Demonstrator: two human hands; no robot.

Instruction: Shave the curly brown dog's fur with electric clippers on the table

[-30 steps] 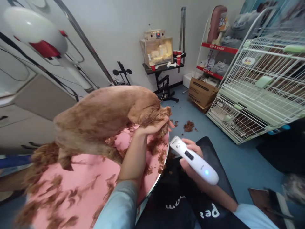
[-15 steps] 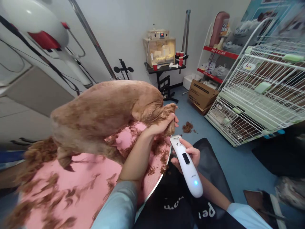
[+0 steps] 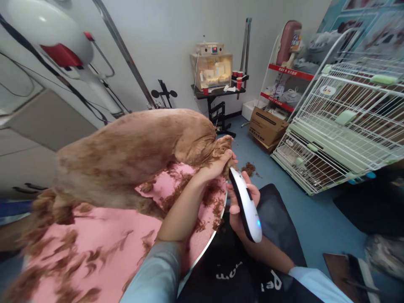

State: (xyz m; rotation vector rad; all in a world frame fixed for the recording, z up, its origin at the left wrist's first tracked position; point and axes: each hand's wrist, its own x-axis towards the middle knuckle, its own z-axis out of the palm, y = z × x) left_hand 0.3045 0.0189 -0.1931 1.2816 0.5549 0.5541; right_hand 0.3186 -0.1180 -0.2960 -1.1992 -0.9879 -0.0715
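A brown dog (image 3: 139, 147) with close-cut fur stands on a round pink grooming table (image 3: 104, 248) strewn with clipped fur. My left hand (image 3: 217, 166) is closed around the dog's furry leg at the table's right edge, lifting it. In my right hand (image 3: 241, 206) is a white electric clipper (image 3: 246, 204) with a blue light. Its head points up and touches the fur just under my left hand. I wear a black apron (image 3: 240, 269).
A white wire cage (image 3: 344, 122) stands at right, with a cardboard box (image 3: 267, 122) and a red shelf rack (image 3: 287, 80) behind it. A small black table (image 3: 217, 94) holds a lit box. Fur clumps (image 3: 249, 168) lie on the blue floor. A white dryer (image 3: 47, 38) hangs at top left.
My right hand has swung the clipper from lying slanted away near my lap to upright, bringing its head up to the leg held by my left hand.
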